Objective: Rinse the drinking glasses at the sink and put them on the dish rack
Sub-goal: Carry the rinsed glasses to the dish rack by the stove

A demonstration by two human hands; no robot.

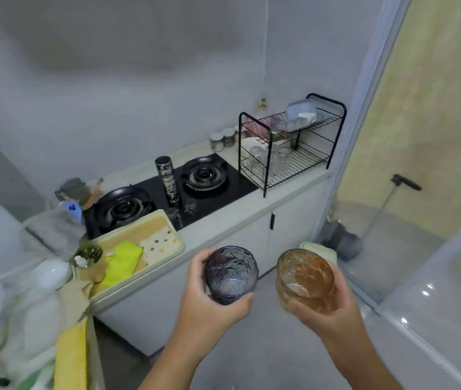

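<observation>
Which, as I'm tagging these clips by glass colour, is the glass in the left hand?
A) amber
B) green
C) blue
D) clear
C: the left hand grips the blue glass, while the right hand holds the amber glass.

A black two-burner hob [235, 178] sits in a pale counter [223, 220]. Behind the hob rises a plain grey wall [111, 94]. Below it are white cabinets [296, 215] and grey floor [265, 347]. Right of it stands a glass door [420, 136].
</observation>
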